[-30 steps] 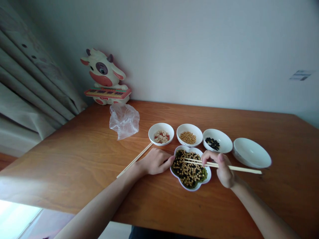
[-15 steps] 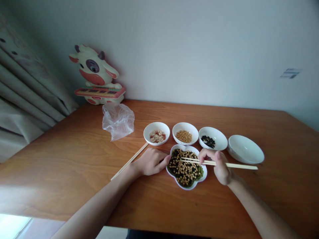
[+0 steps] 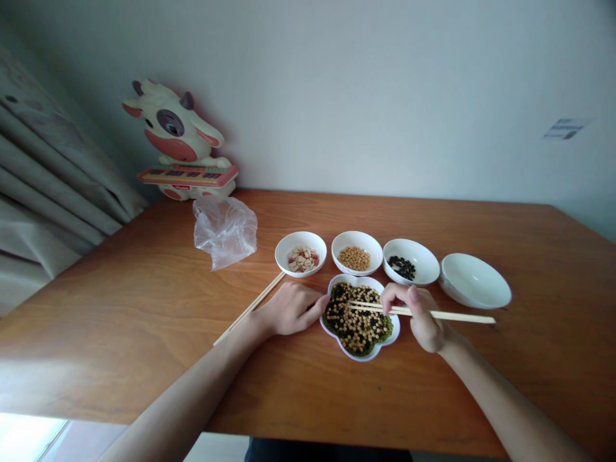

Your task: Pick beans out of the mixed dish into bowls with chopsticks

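Over lobed dish (image 3: 357, 357): R hand (image 3: 416, 317) pinching chopsticks (image 3: 457, 315), L hand (image 3: 293, 310) curled at rim.

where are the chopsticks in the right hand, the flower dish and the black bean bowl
chopsticks (image 3: 457, 316), head view, shaft
flower dish (image 3: 360, 357), head view, front rim
black bean bowl (image 3: 423, 255), head view, inner wall

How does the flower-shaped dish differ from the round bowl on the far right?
The flower-shaped dish has a lobed rim; the round bowl a circular one. The dish holds mixed beans, the bowl shows none. The dish sits nearest the person, the bowl at the row's right end. Both are white, on the wooden table.
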The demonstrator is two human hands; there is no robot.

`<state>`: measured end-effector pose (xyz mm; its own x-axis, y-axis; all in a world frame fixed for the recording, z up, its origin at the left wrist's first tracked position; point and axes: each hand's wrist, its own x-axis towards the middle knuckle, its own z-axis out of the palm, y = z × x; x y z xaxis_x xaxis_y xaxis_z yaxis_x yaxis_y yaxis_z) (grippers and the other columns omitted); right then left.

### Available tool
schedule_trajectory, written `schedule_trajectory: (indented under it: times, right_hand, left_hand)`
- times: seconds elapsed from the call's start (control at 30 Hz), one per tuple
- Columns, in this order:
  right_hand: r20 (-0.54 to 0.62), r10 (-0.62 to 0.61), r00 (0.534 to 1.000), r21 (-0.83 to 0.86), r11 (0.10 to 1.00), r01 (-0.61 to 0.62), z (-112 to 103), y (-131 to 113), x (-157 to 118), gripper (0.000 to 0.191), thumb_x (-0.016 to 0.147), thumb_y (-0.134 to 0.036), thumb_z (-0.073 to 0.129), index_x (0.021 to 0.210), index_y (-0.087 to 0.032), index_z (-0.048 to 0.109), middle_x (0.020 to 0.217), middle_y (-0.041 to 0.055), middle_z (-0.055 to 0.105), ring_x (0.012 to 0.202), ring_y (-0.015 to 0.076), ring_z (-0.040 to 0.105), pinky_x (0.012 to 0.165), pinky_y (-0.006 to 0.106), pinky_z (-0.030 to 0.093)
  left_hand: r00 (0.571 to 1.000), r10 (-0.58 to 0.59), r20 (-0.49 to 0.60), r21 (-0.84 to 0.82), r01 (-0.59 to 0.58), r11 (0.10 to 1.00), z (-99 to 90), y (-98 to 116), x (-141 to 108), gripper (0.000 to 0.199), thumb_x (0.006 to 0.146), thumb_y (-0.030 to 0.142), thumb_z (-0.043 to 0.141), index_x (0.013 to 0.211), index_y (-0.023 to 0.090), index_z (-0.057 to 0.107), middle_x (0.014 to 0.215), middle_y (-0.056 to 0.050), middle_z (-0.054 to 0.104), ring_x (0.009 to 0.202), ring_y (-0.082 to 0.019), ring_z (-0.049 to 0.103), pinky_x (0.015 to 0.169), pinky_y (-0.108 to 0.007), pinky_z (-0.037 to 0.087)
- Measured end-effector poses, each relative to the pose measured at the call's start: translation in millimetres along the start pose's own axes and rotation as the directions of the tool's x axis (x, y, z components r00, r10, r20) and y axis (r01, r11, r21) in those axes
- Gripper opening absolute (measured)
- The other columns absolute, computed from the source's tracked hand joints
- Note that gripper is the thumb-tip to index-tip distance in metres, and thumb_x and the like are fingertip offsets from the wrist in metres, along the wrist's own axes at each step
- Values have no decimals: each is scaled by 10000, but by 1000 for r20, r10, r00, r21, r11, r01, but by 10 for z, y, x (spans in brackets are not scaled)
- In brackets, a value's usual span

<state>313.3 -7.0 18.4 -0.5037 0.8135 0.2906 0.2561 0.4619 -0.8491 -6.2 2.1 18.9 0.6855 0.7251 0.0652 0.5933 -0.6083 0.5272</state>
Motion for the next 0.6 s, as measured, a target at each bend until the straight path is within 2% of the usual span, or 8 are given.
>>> schedule_trajectory:
  times: [0.3, 0.6]
  right_hand:
    - [-90, -28, 996, 12, 999, 29, 46, -20, -10, 633, 1138, -524, 237, 803, -222, 681, 764, 57, 677, 723, 227, 635, 689, 380, 457]
    - [-203, -61, 977, 43, 997, 71, 12, 60, -30, 735, 1114, -601, 186, 751, -235, 709, 727, 74, 684, 730, 256, 660, 718, 413, 484]
  left_hand:
    - [1000, 5, -5, 0, -5, 1000, 3, -1, 1, 563, 1148, 423, 290, 711, 174, 541, 718, -37, 659, 591, -129, 504, 635, -304, 334]
    - [1000, 2, 1, 0, -2, 1000, 6, -6, 4, 553, 1148, 418, 285, 713, 173, 522, 727, -40, 659, 600, -129, 500, 649, -294, 342]
